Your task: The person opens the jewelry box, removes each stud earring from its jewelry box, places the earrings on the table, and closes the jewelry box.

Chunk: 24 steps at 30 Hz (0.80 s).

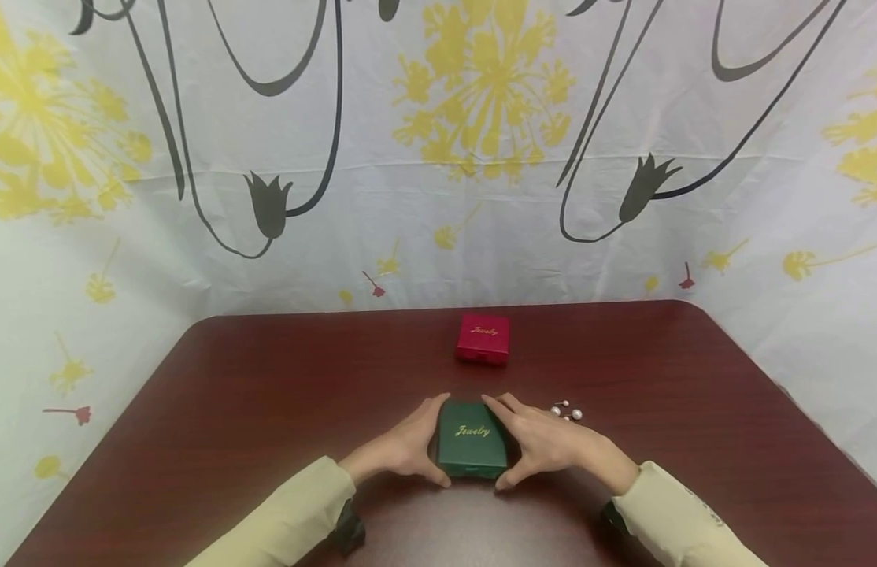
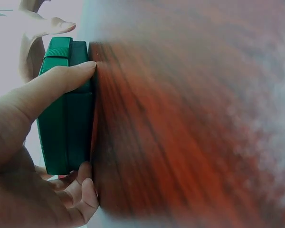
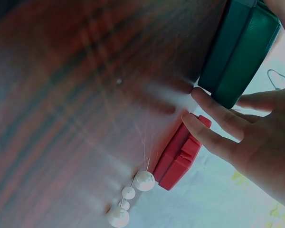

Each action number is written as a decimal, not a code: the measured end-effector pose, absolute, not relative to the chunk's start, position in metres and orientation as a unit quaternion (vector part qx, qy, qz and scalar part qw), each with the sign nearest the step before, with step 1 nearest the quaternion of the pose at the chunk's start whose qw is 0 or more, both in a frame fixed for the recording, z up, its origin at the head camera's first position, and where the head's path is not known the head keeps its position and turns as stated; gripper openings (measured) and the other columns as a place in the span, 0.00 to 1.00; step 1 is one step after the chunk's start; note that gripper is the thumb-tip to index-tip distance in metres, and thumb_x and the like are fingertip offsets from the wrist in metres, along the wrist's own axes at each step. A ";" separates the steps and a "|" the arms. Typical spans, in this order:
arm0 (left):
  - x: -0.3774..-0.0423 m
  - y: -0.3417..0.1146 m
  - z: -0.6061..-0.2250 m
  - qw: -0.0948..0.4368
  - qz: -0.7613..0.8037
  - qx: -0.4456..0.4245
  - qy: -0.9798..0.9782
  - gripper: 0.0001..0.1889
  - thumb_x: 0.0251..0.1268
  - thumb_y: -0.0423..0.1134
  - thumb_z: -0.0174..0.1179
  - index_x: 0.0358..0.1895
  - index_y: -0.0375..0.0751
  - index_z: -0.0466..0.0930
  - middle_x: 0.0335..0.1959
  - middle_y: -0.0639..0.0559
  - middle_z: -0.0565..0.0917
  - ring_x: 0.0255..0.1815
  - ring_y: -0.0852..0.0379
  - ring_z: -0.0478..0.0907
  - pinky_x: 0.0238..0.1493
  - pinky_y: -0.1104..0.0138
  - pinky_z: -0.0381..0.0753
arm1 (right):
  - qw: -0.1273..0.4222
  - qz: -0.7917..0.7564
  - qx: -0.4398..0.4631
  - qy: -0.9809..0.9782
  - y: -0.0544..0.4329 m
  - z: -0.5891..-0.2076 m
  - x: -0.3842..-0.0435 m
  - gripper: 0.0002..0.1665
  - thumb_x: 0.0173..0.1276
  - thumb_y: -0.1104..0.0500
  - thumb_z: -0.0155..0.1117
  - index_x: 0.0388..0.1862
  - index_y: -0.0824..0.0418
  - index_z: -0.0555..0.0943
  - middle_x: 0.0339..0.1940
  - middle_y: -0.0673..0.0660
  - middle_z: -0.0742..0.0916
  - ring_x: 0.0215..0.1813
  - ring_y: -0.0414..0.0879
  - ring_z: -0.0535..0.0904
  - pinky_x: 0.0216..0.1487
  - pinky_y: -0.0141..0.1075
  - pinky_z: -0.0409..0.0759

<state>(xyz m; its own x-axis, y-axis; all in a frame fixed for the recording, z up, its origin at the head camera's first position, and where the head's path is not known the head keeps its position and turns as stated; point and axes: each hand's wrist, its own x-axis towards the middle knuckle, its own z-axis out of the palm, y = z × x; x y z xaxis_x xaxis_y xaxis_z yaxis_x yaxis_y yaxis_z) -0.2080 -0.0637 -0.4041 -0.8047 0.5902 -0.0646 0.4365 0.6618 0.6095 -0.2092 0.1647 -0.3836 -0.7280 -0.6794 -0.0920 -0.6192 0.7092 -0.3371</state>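
Note:
A closed green jewelry box (image 1: 472, 441) with gold "Jewelry" lettering on its lid sits between both hands on the table. My left hand (image 1: 412, 442) grips its left side, the thumb across the front corner and the fingers round the back. At the right side my right hand (image 1: 545, 435) holds the box by its corners, thumb at the front and index finger at the back. In the right wrist view, the fingertips (image 3: 199, 95) are at the back corner of the box, low by the tabletop.
A closed red jewelry box (image 1: 483, 340) stands farther back on the dark wooden table (image 1: 304, 362). Several white pearl-ended pieces (image 1: 568, 413) lie just beyond the right hand. Behind the table hangs a patterned white cloth (image 1: 410, 260).

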 end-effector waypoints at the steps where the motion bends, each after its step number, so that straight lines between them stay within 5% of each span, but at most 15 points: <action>1: -0.208 -0.064 -0.404 0.131 0.297 0.282 0.903 0.60 0.29 0.44 0.75 0.67 0.32 0.43 0.63 0.38 0.58 0.64 0.47 0.57 0.61 0.56 0.60 | 0.105 -0.145 -0.353 0.918 0.165 -0.384 -0.209 0.66 0.37 0.32 0.68 0.68 0.66 0.52 0.58 0.62 0.68 0.45 0.50 0.75 0.44 0.44 0.76; 16: -0.210 -0.067 -0.403 0.121 0.315 0.288 0.896 0.56 0.29 0.39 0.75 0.65 0.29 0.47 0.59 0.38 0.63 0.60 0.47 0.62 0.59 0.57 0.62 | 0.080 -0.139 -0.370 0.915 0.161 -0.384 -0.211 0.58 0.41 0.41 0.71 0.64 0.69 0.58 0.53 0.59 0.69 0.42 0.47 0.75 0.42 0.40 0.76; 24: -0.220 -0.079 -0.402 0.103 0.350 0.282 0.887 0.51 0.26 0.37 0.76 0.60 0.28 0.54 0.48 0.44 0.70 0.43 0.54 0.71 0.46 0.64 0.72 | 0.085 -0.169 -0.372 0.909 0.149 -0.384 -0.227 0.57 0.41 0.43 0.72 0.64 0.69 0.58 0.51 0.56 0.70 0.45 0.43 0.72 0.49 0.37 0.74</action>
